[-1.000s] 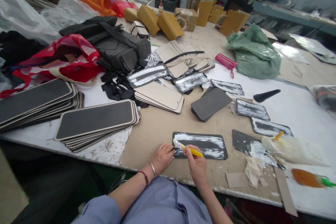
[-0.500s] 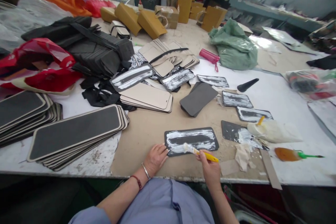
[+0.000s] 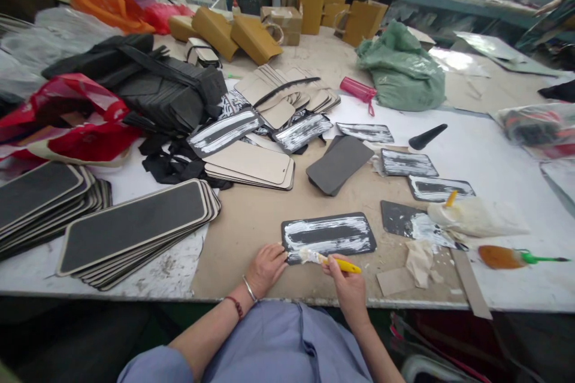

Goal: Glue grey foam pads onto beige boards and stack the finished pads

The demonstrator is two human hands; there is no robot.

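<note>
A dark grey rounded panel (image 3: pixel 326 232) lies flat on brown board in front of me, streaked with white paste along its edges, its middle strip bare. My right hand (image 3: pixel 348 287) pinches the yellow handle of a paste brush (image 3: pixel 342 264), whose whitened bristles touch the panel's lower left edge. My left hand (image 3: pixel 268 269) lies with its fingers stretched out, fingertips touching the panel's left end. Behind the panel rest uncoated grey panels (image 3: pixel 339 164). To the right, a paste-smeared grey panel (image 3: pixel 396 218) lies beside a whitish bag (image 3: pixel 487 217) with a yellow handle sticking out.
Stacked long grey panels with beige edges (image 3: pixel 135 224) stand at left. Several pasted panels (image 3: pixel 408 163) lie at right. An amber bottle with a green nozzle (image 3: pixel 498 256) lies near the right side. Black straps, bags (image 3: pixel 399 69) and mustard-coloured boxes (image 3: pixel 256 39) crowd the back.
My right hand has moved the brush left along the panel's lower edge to near its left corner. More white shows there. My left hand stays in place.
</note>
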